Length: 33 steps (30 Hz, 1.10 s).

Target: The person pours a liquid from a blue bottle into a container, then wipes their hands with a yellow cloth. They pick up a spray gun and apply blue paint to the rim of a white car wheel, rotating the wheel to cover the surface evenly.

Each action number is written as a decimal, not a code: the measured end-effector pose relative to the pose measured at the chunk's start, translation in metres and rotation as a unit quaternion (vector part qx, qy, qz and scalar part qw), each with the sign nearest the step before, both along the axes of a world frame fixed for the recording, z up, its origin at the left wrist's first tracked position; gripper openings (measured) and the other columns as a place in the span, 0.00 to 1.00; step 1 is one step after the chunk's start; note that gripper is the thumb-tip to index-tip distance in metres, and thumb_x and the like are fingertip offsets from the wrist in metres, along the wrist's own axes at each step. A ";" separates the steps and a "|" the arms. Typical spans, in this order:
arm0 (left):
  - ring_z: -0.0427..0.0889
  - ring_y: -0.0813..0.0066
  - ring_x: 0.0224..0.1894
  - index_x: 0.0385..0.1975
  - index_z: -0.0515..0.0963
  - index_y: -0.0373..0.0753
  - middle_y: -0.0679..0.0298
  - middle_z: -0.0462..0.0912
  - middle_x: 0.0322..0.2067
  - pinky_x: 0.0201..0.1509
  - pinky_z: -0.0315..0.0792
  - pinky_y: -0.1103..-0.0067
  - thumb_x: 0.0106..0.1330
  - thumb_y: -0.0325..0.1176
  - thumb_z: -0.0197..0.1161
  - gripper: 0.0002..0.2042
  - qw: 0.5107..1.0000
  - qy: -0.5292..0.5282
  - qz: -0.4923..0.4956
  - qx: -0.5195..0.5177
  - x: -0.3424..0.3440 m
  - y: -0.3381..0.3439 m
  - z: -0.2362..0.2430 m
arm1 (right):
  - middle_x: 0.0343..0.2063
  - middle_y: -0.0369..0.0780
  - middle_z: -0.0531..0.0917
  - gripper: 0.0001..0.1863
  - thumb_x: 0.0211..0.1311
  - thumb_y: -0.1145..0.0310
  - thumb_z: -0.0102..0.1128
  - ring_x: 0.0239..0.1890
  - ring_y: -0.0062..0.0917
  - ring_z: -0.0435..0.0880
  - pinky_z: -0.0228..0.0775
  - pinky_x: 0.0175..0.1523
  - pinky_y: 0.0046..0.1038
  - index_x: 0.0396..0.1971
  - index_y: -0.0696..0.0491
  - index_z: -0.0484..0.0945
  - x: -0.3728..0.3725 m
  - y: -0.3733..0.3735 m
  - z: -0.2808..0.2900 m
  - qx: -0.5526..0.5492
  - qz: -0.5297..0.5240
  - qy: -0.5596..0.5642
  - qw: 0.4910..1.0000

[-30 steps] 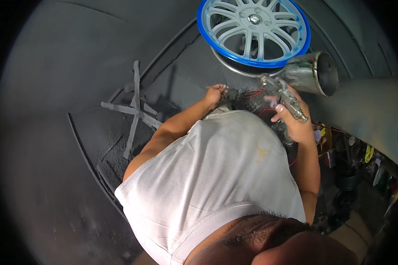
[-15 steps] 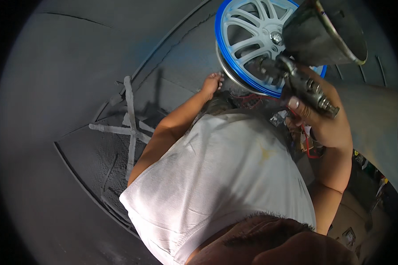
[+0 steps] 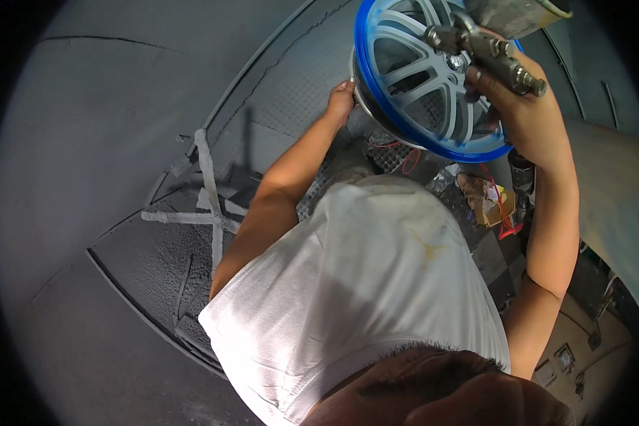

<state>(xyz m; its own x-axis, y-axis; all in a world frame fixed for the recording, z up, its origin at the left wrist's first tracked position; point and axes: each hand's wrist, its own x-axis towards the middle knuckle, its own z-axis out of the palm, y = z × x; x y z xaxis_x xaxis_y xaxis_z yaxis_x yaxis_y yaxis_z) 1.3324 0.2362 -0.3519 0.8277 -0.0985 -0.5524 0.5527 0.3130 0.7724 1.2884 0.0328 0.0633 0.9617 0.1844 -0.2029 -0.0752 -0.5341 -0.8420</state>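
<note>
A car wheel [image 3: 413, 76] with pale grey spokes and a bright blue outer lip stands tilted at the top of the view. My left hand [image 3: 341, 103] is closed on the silver back edge of the wheel, at its left side. In front of the spokes, my right hand [image 3: 508, 106] grips a metal spray gun [image 3: 500, 60], its nozzle end toward the left. A worn paint cup [image 3: 515, 18] sits above the gun, cut off by the top of the picture. Part of the wheel's right side is hidden behind my right hand and the gun.
To the left is a grey, paint-crusted cross-shaped stand [image 3: 214, 213]. Below the wheel lie a cardboard box [image 3: 495, 209] with litter and a red hose [image 3: 508, 228]. Grey coated walls [image 3: 121, 128] surround the left; a pale curved panel [image 3: 610, 192] stands at right.
The spray gun and its cup have moved up, uncovering more of the wheel's lower right. The wheel has turned and shifted slightly right, and my left hand has risen along its edge.
</note>
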 end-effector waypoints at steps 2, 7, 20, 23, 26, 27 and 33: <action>0.79 0.77 0.37 0.42 0.79 0.41 0.68 0.83 0.38 0.43 0.73 0.75 0.77 0.43 0.46 0.16 1.000 -0.001 -0.012 0.011 -0.002 0.005 -0.008 | 0.33 0.35 0.82 0.24 0.65 0.68 0.59 0.34 0.16 0.81 0.67 0.25 0.17 0.60 0.56 0.71 0.003 0.004 0.001 0.014 -0.029 -0.014 0.999; 0.78 0.79 0.31 0.41 0.79 0.43 0.71 0.83 0.33 0.37 0.72 0.77 0.76 0.44 0.47 0.15 0.999 -0.003 -0.032 0.002 -0.013 0.004 -0.021 | 0.27 0.34 0.82 0.18 0.64 0.67 0.61 0.25 0.14 0.78 0.69 0.23 0.19 0.53 0.53 0.77 -0.005 -0.003 -0.013 0.078 -0.033 -0.052 0.995; 0.76 0.79 0.27 0.35 0.79 0.45 0.72 0.79 0.25 0.32 0.69 0.79 0.75 0.46 0.49 0.14 0.997 0.047 -0.031 -0.049 -0.056 -0.005 -0.027 | 0.29 0.35 0.81 0.25 0.63 0.71 0.59 0.28 0.15 0.78 0.67 0.23 0.17 0.61 0.57 0.71 0.013 0.007 -0.008 -0.015 0.050 -0.013 0.999; 0.70 0.82 0.22 0.27 0.74 0.46 0.73 0.73 0.20 0.27 0.64 0.81 0.75 0.42 0.51 0.14 0.993 0.090 -0.034 -0.075 -0.061 -0.009 -0.005 | 0.31 0.36 0.81 0.25 0.64 0.71 0.58 0.29 0.15 0.79 0.67 0.23 0.17 0.61 0.58 0.70 0.009 0.016 -0.004 0.011 -0.006 -0.023 1.000; 0.71 0.81 0.23 0.29 0.73 0.45 0.72 0.73 0.21 0.27 0.65 0.81 0.74 0.40 0.53 0.11 0.990 0.073 -0.048 -0.109 -0.063 -0.005 -0.002 | 0.31 0.35 0.82 0.23 0.62 0.70 0.62 0.29 0.16 0.81 0.69 0.23 0.18 0.57 0.54 0.74 -0.006 -0.002 -0.008 0.046 0.024 -0.013 0.999; 0.71 0.81 0.23 0.30 0.73 0.45 0.72 0.74 0.21 0.27 0.66 0.81 0.74 0.39 0.53 0.10 0.992 0.064 -0.032 -0.108 -0.061 -0.004 -0.003 | 0.32 0.36 0.82 0.23 0.62 0.70 0.62 0.30 0.16 0.81 0.69 0.24 0.19 0.58 0.55 0.73 -0.011 -0.004 -0.005 0.032 0.030 0.023 0.999; 0.74 0.79 0.24 0.32 0.73 0.45 0.71 0.76 0.26 0.26 0.67 0.81 0.70 0.31 0.55 0.03 0.996 0.035 0.006 -0.081 -0.042 0.005 -0.012 | 0.29 0.35 0.83 0.23 0.61 0.68 0.64 0.27 0.15 0.80 0.68 0.23 0.19 0.57 0.54 0.74 -0.018 -0.001 -0.005 -0.002 0.053 0.109 0.993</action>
